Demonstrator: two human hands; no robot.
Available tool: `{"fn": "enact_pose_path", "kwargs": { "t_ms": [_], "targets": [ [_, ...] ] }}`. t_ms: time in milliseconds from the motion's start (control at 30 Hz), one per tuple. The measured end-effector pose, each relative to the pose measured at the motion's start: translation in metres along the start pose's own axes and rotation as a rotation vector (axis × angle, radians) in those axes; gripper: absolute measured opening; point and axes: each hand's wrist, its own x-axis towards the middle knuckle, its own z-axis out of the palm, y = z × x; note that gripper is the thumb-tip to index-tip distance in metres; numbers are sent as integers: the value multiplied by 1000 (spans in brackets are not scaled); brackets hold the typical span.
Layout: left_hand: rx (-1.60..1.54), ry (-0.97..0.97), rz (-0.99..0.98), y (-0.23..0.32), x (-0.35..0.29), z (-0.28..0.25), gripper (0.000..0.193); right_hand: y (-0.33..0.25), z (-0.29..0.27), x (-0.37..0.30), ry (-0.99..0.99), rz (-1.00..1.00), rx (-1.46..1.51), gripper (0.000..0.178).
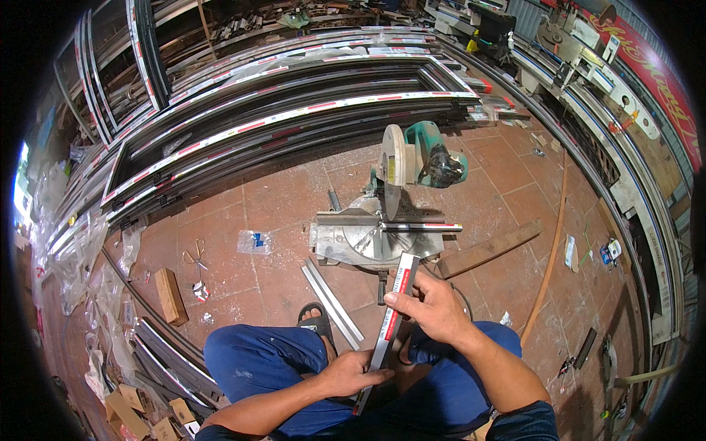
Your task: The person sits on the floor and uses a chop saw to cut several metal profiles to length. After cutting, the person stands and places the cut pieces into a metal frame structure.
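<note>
Just in front of the saw [390, 213], toward the person's knees, both hands hold a short profile [390, 323]: right hand [434, 309] clasps its upper part, left hand [351, 373] grips its lower end. Its top nearly touches the saw base, not on the bed yet. One pc already lies across the saw bed [419, 228]; another strip [331, 301] lies on the floor left of the saw. Judging by that, cutting is partway; this pc looks yet to be cut.

Short profile [393, 316] in both hands: metal, grey, smooth, taped with glossy white-red film. Miter saw [390, 213]: bare cast-metal base, dull sheen; shiny steel blade; teal plastic motor housing. Loose strip [331, 303] on floor: pale smooth metal. Floor [279, 198]: matt reddish tile, dusty. Wood block [170, 295] and plank [489, 250]: rough, unfinished. Trousers [257, 364]: blue cloth.
</note>
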Motion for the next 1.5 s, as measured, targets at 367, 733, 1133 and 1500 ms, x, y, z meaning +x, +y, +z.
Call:
{"fn": "enact_pose_path", "kwargs": {
  "t_ms": [367, 733, 1133, 1500],
  "targets": [
    [-117, 74, 54, 3, -1, 0, 44, -6, -4, -2, -36, 32, -72, 47],
    [-249, 561, 107, 25, 21, -171, 41, 150, -125, 76, -272, -23, -394, 52],
    [692, 355, -12, -104, 121, -256, 49, 333, -124, 257, -16, 58, -936, 60],
    [818, 452, 61, -180, 232, -263, 56, 380, -83, 272, 189, -9, -912, 44]
  ]
}}
